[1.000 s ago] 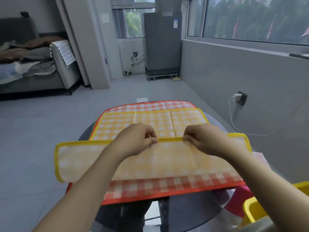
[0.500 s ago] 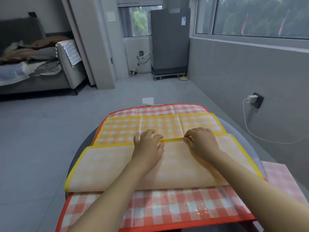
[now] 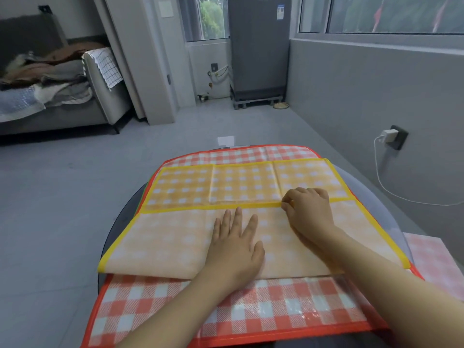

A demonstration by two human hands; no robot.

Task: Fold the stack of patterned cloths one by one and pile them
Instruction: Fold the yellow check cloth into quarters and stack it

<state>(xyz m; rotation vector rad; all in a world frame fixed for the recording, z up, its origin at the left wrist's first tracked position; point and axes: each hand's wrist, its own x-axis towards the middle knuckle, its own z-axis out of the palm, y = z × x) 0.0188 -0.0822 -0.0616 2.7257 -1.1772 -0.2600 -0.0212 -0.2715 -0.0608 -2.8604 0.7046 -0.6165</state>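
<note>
Yellow cloth (image 3: 175,242) lies on top of the stack on the round surface (image 3: 118,222), near half folded away from the person so its pale underside faces up; the folded hem runs across the middle, short of the far hem. Red cloth (image 3: 238,310) is directly beneath and sticks out at near and far sides. Left hand (image 3: 234,244) lies flat, fingers spread, palm down on the folded flap, gripping nothing. Right hand (image 3: 307,209) is curled with fingertips pinching the folded hem right of centre. Judged step: setting the first fold of the yellow cloth. To do it well: keep the left palm as an anchor, square the pinched hem to the side hems, then sweep from the centre outward to flatten the crease before the next fold. The left corner of the flap overhangs the surface edge and looks likely to droop or skew. The red cloth underneath may drag along, so press lightly. A pink piece (image 3: 426,257) lies at near right, clear of the fold. Sofa (image 3: 75,104) with laundry, fridge (image 3: 258,46) and wall charger (image 3: 389,135) stand well apart; nothing obstructs.
</note>
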